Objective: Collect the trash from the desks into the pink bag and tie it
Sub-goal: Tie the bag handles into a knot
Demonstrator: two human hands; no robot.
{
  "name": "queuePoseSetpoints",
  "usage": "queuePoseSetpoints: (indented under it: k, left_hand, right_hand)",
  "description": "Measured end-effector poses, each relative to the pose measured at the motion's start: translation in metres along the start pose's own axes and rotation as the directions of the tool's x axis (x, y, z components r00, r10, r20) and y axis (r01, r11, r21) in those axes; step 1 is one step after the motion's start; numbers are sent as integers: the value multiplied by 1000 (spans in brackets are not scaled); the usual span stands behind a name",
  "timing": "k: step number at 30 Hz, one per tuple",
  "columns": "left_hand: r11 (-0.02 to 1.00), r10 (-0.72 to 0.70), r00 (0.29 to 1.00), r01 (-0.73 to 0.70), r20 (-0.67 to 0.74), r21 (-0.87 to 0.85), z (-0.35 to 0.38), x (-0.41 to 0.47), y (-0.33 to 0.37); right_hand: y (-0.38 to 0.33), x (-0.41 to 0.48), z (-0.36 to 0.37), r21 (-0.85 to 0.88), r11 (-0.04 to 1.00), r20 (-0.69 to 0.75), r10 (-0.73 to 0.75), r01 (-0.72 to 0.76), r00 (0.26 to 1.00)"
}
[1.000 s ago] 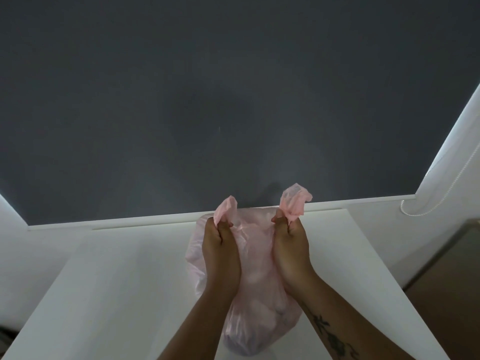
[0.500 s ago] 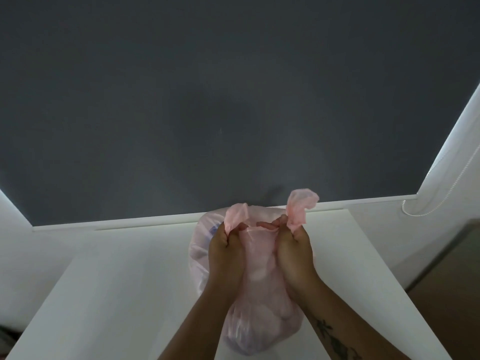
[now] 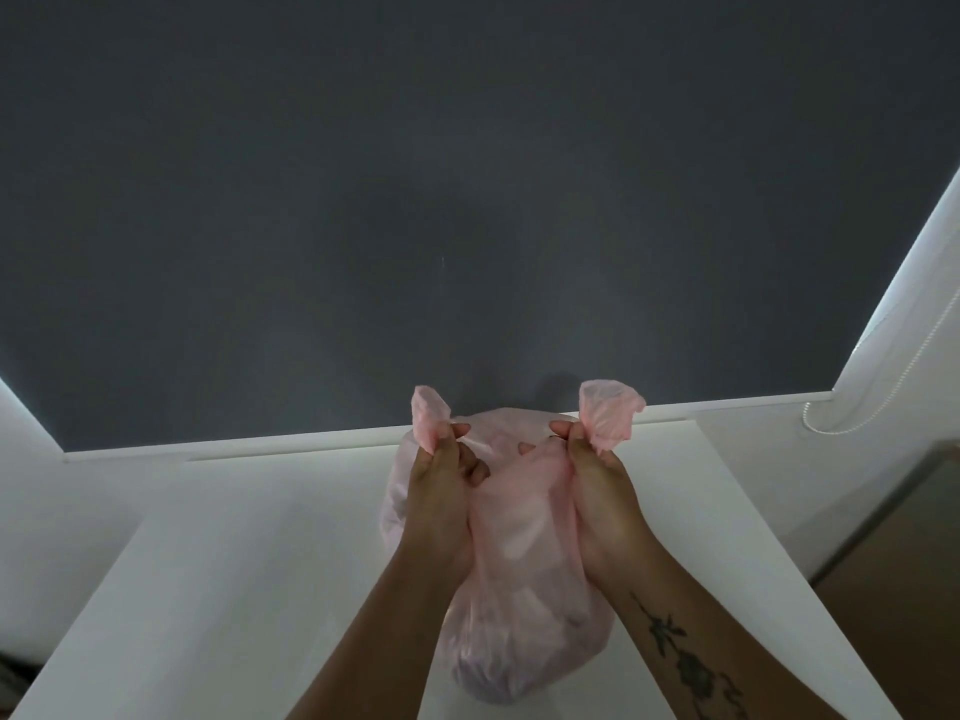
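The pink bag (image 3: 519, 589) sits bulging on a white desk (image 3: 260, 589), its contents hidden behind the thin plastic. My left hand (image 3: 441, 491) pinches the bag's left top corner, which sticks up as a small tuft above my fingers. A wider tuft of plastic pokes out of my right hand (image 3: 602, 491), which grips the right top corner. Between the two hands the bag's mouth is stretched open a little, with a fold of plastic sagging in the gap.
A dark grey blind (image 3: 467, 200) fills the wall behind the desk, above a white sill (image 3: 234, 444). A bead cord (image 3: 852, 407) hangs at the right by the white frame. A brown surface (image 3: 904, 579) lies beyond the desk's right edge.
My hands have moved apart, pulling the two gathered corners of the bag away from each other. The bag's mouth has widened between them.
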State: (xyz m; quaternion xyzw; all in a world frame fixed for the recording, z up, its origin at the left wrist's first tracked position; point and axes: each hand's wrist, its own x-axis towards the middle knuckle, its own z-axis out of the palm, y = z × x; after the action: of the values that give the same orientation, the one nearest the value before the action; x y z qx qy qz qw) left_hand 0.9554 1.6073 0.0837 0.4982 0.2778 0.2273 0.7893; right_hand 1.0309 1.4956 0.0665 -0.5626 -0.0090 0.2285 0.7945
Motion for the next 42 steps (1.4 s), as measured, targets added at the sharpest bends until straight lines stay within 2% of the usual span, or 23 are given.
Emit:
queuePoseSetpoints:
  k: [2, 5, 7, 9, 11, 13, 18, 20, 23, 28, 32, 36, 39, 42]
  left_hand:
    - [1000, 11, 1000, -11, 4, 28, 2, -4, 1]
    - [993, -34, 999, 34, 4, 115, -1, -4, -3]
    - [989, -50, 999, 52, -16, 139, -1, -1, -5]
    - [989, -60, 998, 64, -36, 136, -1, 1, -3]
    - [993, -60, 997, 64, -45, 103, -2, 2, -3]
    - [996, -58, 997, 61, -41, 67, -2, 1, -2]
    - [997, -60, 998, 59, -20, -58, -5, 5, 5]
    - [995, -49, 998, 46, -26, -89, -7, 10, 3]
    - [982, -53, 998, 46, -31, -183, -9, 13, 0]
    - [917, -123, 990, 142, 76, -371, -11, 13, -1]
    - [967, -97, 994, 105, 44, -233, -9, 13, -1]
    - [987, -99, 995, 96, -17, -125, -10, 14, -4]
    - [999, -45, 997, 45, -68, -6, -12, 19, -7]
    - [1000, -23, 994, 24, -103, 16, -13, 21, -7]
  right_hand:
    - [-1, 1, 1, 64, 997, 13, 34, -35, 999]
    - [-8, -2, 2, 259, 963, 46, 62, -72, 997]
    - [-9, 1, 3, 266, 961, 12, 79, -79, 997]
    - [-7, 4, 4, 174, 983, -19, 67, -63, 998]
    - [-7, 5, 5, 82, 995, -4, 59, -59, 998]
    - [-7, 4, 7, 111, 993, 82, 31, -40, 996]
    - [-12, 6, 7, 73, 996, 81, 39, -45, 996]
    - [-12, 7, 7, 31, 997, 35, 66, -67, 997]
    - [-15, 10, 5, 109, 989, -47, 102, -96, 994]
    - [-15, 7, 0, 128, 987, -88, 108, -97, 990]
    - [-10, 8, -7, 203, 979, -39, -6, 14, 999]
    - [-18, 5, 0, 232, 971, 65, 52, -66, 997]
    - [-16, -1, 0, 175, 975, 110, 122, -140, 986]
    - [-16, -6, -1, 5, 1000, 82, -15, 15, 996]
